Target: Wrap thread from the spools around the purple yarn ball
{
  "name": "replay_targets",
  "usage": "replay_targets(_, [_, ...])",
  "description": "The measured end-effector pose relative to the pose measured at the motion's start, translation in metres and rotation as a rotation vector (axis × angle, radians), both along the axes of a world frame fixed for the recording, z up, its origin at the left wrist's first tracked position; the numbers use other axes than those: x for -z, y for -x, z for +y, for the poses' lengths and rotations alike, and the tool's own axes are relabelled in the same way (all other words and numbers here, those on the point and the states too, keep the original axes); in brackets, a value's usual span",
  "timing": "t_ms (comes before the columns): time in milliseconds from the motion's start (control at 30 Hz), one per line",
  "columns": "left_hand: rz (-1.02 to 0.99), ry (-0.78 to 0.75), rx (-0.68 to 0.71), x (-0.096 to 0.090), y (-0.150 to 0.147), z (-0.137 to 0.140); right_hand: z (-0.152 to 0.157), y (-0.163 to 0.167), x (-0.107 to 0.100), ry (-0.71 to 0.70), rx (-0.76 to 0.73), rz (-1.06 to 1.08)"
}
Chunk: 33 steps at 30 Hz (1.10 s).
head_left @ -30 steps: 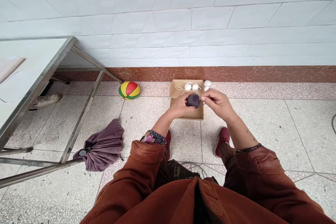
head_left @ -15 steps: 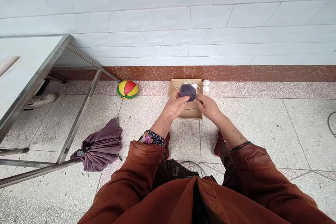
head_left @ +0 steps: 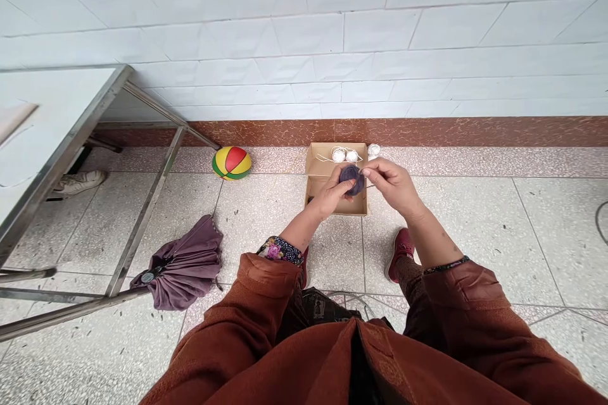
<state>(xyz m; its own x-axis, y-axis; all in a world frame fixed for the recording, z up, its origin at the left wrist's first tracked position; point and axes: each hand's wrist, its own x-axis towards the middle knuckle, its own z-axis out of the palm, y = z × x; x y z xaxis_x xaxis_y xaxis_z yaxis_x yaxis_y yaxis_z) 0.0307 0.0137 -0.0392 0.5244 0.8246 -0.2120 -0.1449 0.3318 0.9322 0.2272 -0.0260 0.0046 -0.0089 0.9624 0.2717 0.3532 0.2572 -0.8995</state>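
Yarn (head_left: 350,176), dark purple and wound in a ball, is held over the box (head_left: 361,207); left hand (head_left: 332,193) wraps it from the left, thumb across the near face, fingers closed to its width. Right hand (head_left: 392,185) is at its right side, thumb and forefinger drawn together in a pinch; cannot tell if a strand is between them. Two white balls (head_left: 339,154) lie in box, near wall (head_left: 266,69); umbrella (head_left: 187,262) on floor, left

1 dk. yarn (head_left: 351,176), 1 bx. (head_left: 360,207), 1 umb. (head_left: 187,262)
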Motion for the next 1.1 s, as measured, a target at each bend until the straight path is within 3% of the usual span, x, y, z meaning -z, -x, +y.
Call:
replay_targets(100, [-0.053, 0.096, 0.135, -0.004, -0.003, -0.01, 0.007, -0.007, 0.009, -0.019, 0.123, -0.024])
replay_targets(200, [-0.151, 0.142, 0.183, -0.012, -0.002, -0.015, 0.011, -0.009, 0.022, -0.005, 0.144, -0.055])
replay_targets(367, [-0.271, 0.181, 0.125, -0.025, 0.004, -0.015, 0.011, 0.001, 0.045, 0.143, 0.122, -0.093])
replay_targets(500, [-0.256, 0.142, 0.008, -0.022, 0.007, -0.003, 0.01, 0.008, 0.055, 0.184, 0.047, -0.192])
replay_targets(700, [-0.192, 0.141, -0.241, -0.011, 0.012, 0.015, 0.004, 0.006, 0.038, 0.095, -0.204, -0.254])
replay_targets(833, [-0.063, 0.097, -0.303, -0.008, 0.014, 0.018, -0.003, 0.006, 0.017, 0.015, -0.327, -0.163])
replay_targets(967, [0.157, -0.05, -0.158, -0.008, 0.013, 0.012, -0.003, 0.003, 0.004, -0.054, -0.218, -0.086])
replay_targets(1100, [0.159, -0.131, 0.074, -0.008, 0.009, 0.002, 0.004, -0.004, 0.008, -0.12, 0.009, -0.104])
